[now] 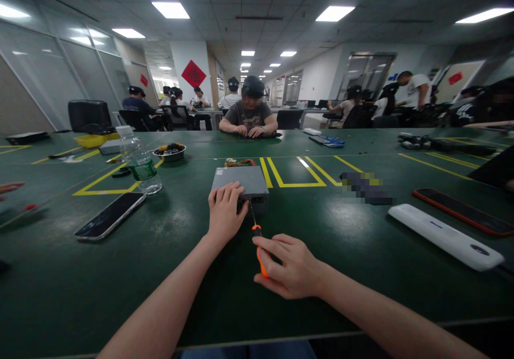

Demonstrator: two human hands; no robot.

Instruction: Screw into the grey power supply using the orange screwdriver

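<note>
A grey metal computer power supply [251,179] lies on the green table, its socket side facing me. Behind it a bundle of coloured wires [241,162] sticks out. My left hand [227,209] grips the unit's left part, fingers over the top and thumb at the near face. Between the thumb and fingers of my right hand [291,265] is a screwdriver [261,257] with an orange and black handle. Its thin shaft points up at the near face of the power supply; whether the tip sits in a screw is too small to tell.
Left of me are a phone [110,217], a water bottle [140,163] and a metal bowl of tools [172,151]. A white power bank-like device [444,236] and a red-edged phone [466,210] lie right. Across the table sits a person [249,115]. Another person's fingers [10,187] show at far left.
</note>
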